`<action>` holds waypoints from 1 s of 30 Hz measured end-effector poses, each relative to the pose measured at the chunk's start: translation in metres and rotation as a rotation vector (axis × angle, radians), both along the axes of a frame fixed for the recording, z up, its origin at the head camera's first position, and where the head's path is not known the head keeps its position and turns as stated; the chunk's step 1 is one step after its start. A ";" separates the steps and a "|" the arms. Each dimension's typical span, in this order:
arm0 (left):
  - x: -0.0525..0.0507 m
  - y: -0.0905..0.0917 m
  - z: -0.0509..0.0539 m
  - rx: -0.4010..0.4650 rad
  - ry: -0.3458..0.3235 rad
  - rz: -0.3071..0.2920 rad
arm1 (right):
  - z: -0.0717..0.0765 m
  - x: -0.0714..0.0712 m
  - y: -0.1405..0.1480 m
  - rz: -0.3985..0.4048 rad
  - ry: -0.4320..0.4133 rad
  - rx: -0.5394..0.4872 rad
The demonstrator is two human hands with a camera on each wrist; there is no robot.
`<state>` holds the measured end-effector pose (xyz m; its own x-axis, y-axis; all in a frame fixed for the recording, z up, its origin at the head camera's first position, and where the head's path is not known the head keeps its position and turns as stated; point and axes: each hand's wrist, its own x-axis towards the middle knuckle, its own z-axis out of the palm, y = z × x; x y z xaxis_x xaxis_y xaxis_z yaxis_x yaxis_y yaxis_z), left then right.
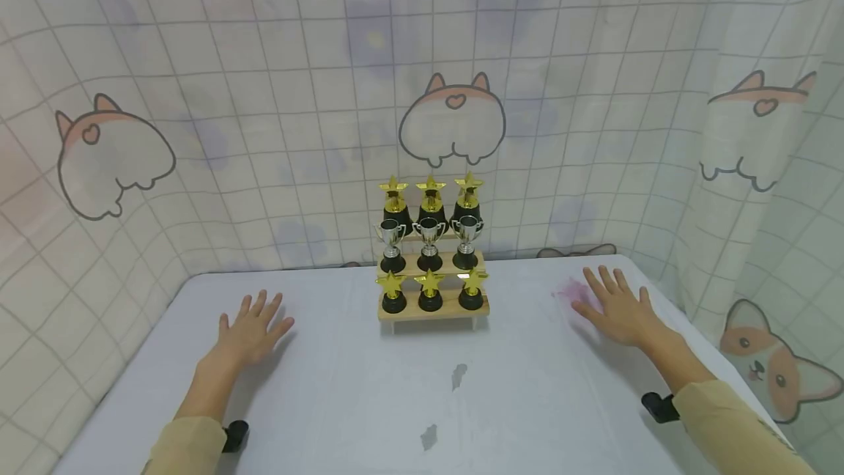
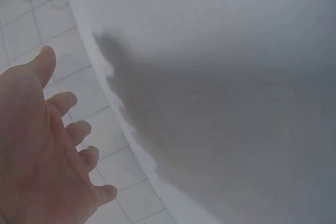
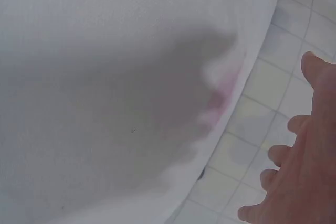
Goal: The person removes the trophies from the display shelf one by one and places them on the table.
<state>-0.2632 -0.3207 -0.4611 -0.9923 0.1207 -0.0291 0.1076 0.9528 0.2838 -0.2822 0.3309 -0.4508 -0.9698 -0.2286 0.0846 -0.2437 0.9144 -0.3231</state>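
Head view: left hand [image 1: 247, 336] and right hand [image 1: 623, 314] wide apart, trophy stand [image 1: 412, 306] between

Closest in, tan sleeves [image 1: 187, 446] with dark wrist devices [image 1: 235, 436] by the cuffs, presumably worn there to film each hand. Next, 2 grey marks [image 1: 458, 376] on the white table [image 1: 330, 387]. Left hand and right hand both palm-down, fingers straightened and apart, gripping nothing; apparently raised, judging by the shadows [image 2: 220, 119] set off from them in the wrist views. Just beside the right hand's fingers, a pink stain [image 1: 575, 290]. By lying so far to either side, leaving the trophy stand in plain sight.

Beyond, toward the table's far edge, the wooden stand, stepped in 3 tiers, probably to keep every row visible: 3 small star trophies [image 1: 430, 293] lowest and foremost, 3 silver cups [image 1: 429, 232] midway, 3 taller star trophies [image 1: 431, 200] highest, all upright on black bases. Farthest, a gridded curtain [image 1: 316, 138] with cartoon corgis [image 1: 452, 123], likely hung as a backdrop.
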 end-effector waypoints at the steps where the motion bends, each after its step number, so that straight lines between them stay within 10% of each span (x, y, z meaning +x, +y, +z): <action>1: 0.000 0.001 0.000 -0.004 0.000 -0.004 | 0.001 0.001 -0.001 0.000 -0.007 -0.008; 30: -0.009 0.070 0.009 0.096 0.038 -0.113 | 0.006 -0.002 -0.082 0.140 0.090 -0.252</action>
